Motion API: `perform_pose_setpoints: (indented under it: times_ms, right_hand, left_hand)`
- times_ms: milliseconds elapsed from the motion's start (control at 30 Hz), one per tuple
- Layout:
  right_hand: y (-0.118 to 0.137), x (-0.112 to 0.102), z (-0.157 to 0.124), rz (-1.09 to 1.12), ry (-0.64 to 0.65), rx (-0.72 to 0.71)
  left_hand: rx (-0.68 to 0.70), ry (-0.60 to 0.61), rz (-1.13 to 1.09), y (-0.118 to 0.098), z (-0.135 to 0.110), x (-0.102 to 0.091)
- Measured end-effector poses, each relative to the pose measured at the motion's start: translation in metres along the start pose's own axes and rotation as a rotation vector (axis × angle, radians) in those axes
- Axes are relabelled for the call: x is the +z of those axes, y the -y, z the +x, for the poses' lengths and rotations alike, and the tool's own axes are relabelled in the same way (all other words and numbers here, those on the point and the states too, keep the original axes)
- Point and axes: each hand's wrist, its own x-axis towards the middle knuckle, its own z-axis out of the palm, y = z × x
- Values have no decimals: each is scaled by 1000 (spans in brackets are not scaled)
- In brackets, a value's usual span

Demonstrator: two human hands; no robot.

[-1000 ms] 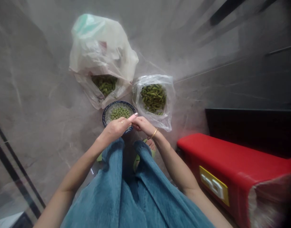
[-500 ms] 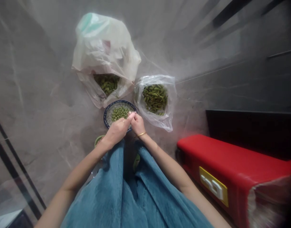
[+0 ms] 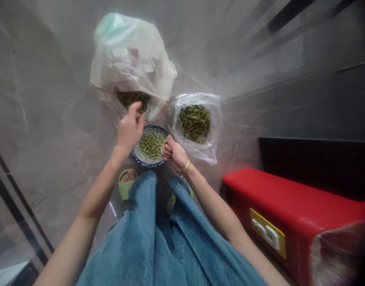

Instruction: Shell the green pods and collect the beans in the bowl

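My left hand (image 3: 129,128) is at the mouth of the large white plastic bag (image 3: 131,59), over the green pods (image 3: 125,97) inside it. Its thumb and forefinger are apart, and nothing shows between them. My right hand (image 3: 174,154) is closed at the right rim of a blue-and-white plate (image 3: 140,162), thumb pressed on curled fingers; what it holds, if anything, is hidden. Shelled green beans (image 3: 151,145) lie heaped on the plate. To its right, a clear plastic bag (image 3: 210,153) stands open, full of green bean pods (image 3: 195,121).
A red box-shaped object (image 3: 277,194) with a yellow label (image 3: 268,233) sits at the right, beside a dark panel (image 3: 313,163). My green slippers (image 3: 127,188) are just below the plate. All around is grey marbled floor (image 3: 57,119).
My hands were together over the plate's right side and have parted. My left hand has moved up and left to the white bag; my right has shifted slightly right, still closed.
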Motion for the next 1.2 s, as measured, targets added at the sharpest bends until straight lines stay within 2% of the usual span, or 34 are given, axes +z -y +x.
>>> perform_pose_setpoints:
  times_ms: [100,167,267,400,600,800,933,1067,1200]
  right_hand:
    - [2,0,-1,24,43,5]
    - [4,-1,-1,23,58,20]
    - [5,-1,-3,-7,54,30]
    - [6,1,-4,-46,31,14]
    - [6,0,-3,-139,61,-33]
    - [9,-8,-8,-502,79,-229]
    - [12,-6,-13,-691,109,-315]
    - [8,-3,-12,-665,113,-342]
    - [2,-5,-6,-455,89,-226]
  left_hand:
    - [124,153,-184,-27,-29,2]
    - [115,220,-321,-38,-47,3]
    - [48,240,-430,-44,-60,3]
    - [30,218,-387,-44,-62,-1]
    - [13,140,-281,-52,-64,-4]
    - [70,141,-228,-60,-63,-11]
    - [-53,136,-294,-59,-62,-11]
    - [-190,85,-400,-54,-64,-4]
    - [-187,5,-346,-56,-70,1]
